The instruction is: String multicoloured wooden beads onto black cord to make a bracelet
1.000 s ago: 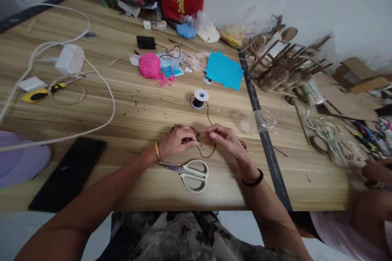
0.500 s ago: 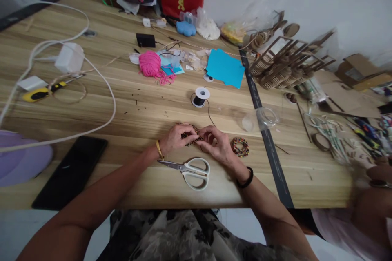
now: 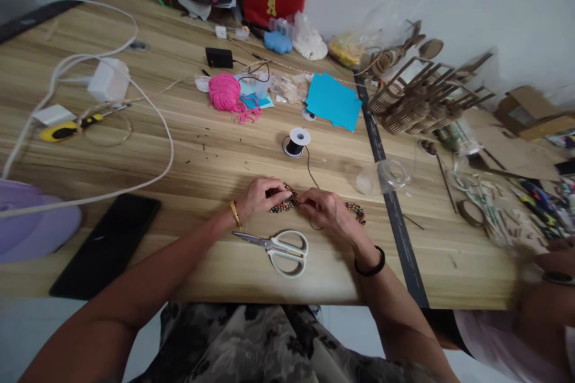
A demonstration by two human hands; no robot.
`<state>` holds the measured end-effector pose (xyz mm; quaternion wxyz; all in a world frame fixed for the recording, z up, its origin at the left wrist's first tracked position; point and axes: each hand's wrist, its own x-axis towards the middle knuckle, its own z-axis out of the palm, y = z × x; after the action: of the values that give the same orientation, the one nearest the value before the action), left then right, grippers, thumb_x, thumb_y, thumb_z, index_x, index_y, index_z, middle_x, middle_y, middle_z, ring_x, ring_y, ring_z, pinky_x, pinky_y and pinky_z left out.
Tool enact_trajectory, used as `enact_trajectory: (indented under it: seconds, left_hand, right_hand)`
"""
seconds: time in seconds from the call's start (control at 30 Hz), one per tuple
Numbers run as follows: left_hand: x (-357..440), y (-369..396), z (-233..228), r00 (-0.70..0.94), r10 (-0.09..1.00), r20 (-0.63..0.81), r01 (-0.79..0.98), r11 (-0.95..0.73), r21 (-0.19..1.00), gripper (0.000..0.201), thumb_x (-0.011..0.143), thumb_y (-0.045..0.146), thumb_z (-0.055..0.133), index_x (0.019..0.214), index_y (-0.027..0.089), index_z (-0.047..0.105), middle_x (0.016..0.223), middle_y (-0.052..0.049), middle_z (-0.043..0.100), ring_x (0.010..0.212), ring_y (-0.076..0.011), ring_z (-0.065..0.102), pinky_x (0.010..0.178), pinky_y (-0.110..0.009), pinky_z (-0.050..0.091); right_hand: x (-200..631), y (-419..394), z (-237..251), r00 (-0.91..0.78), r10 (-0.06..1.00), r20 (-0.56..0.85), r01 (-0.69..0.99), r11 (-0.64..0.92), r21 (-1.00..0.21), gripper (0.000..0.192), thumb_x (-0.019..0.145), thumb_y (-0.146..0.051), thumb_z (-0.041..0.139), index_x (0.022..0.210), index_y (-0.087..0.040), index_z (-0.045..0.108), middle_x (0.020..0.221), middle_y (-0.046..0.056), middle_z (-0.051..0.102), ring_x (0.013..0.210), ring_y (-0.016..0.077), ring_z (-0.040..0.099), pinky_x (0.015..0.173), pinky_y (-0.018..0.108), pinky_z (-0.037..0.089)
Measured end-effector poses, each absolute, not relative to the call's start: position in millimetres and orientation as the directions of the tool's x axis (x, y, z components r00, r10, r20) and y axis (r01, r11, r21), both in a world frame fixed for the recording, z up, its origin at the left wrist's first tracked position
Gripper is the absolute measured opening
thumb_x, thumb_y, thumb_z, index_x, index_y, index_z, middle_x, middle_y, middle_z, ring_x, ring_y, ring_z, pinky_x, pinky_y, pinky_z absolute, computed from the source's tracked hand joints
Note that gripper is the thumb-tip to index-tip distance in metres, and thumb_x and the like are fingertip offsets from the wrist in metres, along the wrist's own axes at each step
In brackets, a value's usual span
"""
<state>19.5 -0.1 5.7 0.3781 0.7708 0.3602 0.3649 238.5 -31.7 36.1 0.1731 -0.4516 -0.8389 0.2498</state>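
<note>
My left hand [image 3: 262, 198] is closed around one side of a dark beaded bracelet [image 3: 286, 202] that lies low over the table. Thumb and fingertips of my right hand [image 3: 326, 208] pinch together at the bracelet's right end, where a thin black cord [image 3: 312, 171] runs in. That cord leads up to a black-wound white spool [image 3: 298, 142] standing behind my hands. A second, multicoloured beaded bracelet [image 3: 358, 213] rests just right of my right hand, partly covered by it. White-handled scissors [image 3: 278, 249] lie in front of my hands, blades pointing left.
At left are a black phone [image 3: 105, 245], a purple cap-like object [image 3: 36, 224], white cable and a yellow screwdriver [image 3: 63, 130]. Pink yarn [image 3: 224, 92] and blue sheets [image 3: 335, 101] lie behind. A clear plastic cup [image 3: 381, 177] lies right. Another person's arm [image 3: 548, 287] shows at the right edge.
My right hand has shifted slightly right, now covering part of the second bracelet, and its fingertips have drawn together. More of the held bracelet shows between my hands. The whole view has shifted slightly.
</note>
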Motion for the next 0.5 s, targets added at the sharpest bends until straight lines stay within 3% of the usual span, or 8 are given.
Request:
enact_trajectory:
  seconds: [0.17,0.5]
  left_hand:
    - [18,2,4,0.442,0.861,0.252,0.259,-0.391,0.883,0.028,0.086,0.035,0.059,0.071,0.012,0.066,0.068,-0.001,0.066,0.062,-0.0103,0.053,0.063,-0.022,0.04]
    - [13,3,9,0.413,0.87,0.271,0.251,-0.395,0.884,0.03,0.086,0.036,0.058,0.07,0.012,0.065,0.064,-0.001,0.063,0.06,-0.0101,0.051,0.06,-0.022,0.04]
  right_hand:
    - [241,-34,37,-0.591,0.805,-0.04,0.722,0.506,-0.472,0.005,0.088,-0.015,0.058,0.087,-0.018,0.063,0.081,0.003,0.065,0.067,0.0126,0.055,0.062,0.024,0.033]
    - [229,-38,47,-0.614,0.783,-0.094,0.737,0.527,-0.423,0.01,0.09,-0.01,0.054,0.084,-0.017,0.059,0.079,0.003,0.061,0.064,0.0121,0.051,0.059,0.025,0.028]
